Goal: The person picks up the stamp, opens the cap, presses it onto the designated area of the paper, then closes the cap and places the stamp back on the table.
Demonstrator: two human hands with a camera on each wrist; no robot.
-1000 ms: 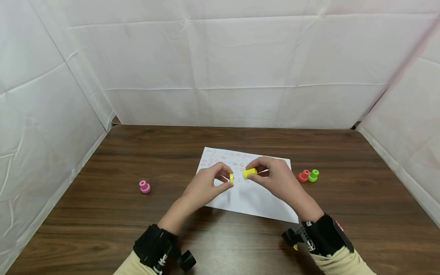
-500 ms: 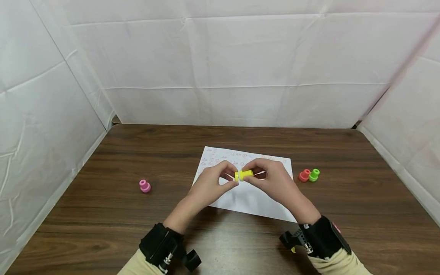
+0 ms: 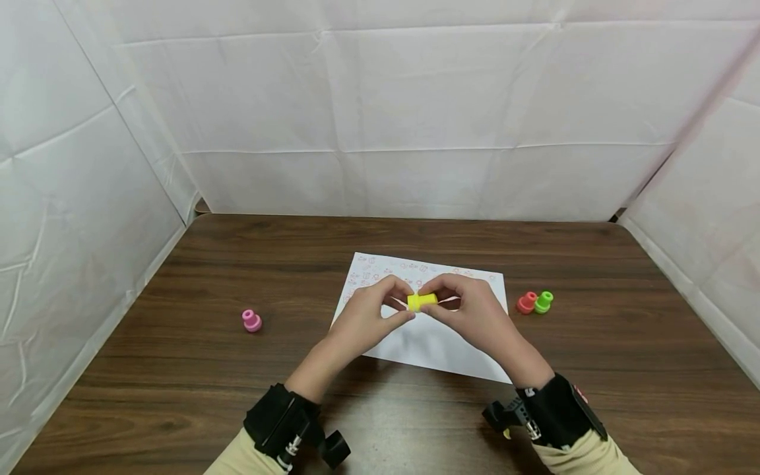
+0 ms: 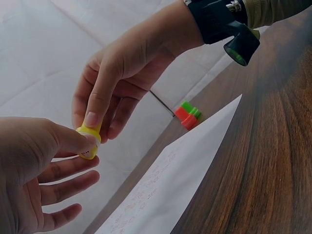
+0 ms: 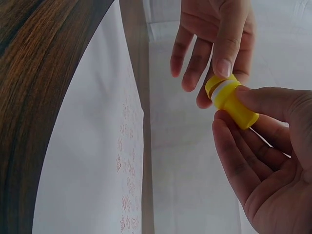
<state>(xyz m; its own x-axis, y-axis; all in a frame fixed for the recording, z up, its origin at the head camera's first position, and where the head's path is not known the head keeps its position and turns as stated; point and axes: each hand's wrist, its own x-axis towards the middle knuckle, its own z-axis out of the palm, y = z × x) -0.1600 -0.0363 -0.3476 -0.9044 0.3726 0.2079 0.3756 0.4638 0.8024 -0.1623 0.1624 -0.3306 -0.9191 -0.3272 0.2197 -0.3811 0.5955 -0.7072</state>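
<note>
Nearest you, your pale sleeves (image 3: 588, 455) end in black wrist bands (image 3: 561, 410), each carrying a small camera. Beyond them, the dark wood bench (image 3: 148, 369) bears a white sheet of paper (image 3: 439, 349), lying askew.

Your two hands meet above that sheet. Your left hand (image 3: 367, 318) pinches a yellow cap (image 5: 210, 87) between thumb and forefinger, its other fingers spread apart. Your right hand (image 3: 475, 309) grips the yellow stamp (image 5: 238, 109), thumb on one side and fingers on the other. You hold the stamp roughly sideways, its white band (image 5: 224, 91) right at the cap; whether the cap is fully seated you cannot tell.

Well to your left stands a pink stamp (image 3: 252, 321), narrow end up. Past your right hand, a red stamp (image 3: 526, 303) and a green stamp (image 3: 543, 303) stand side by side.

Small red prints (image 3: 380, 267) fill the sheet's far part. Behind the bench hangs creased white cloth (image 3: 415, 99).
</note>
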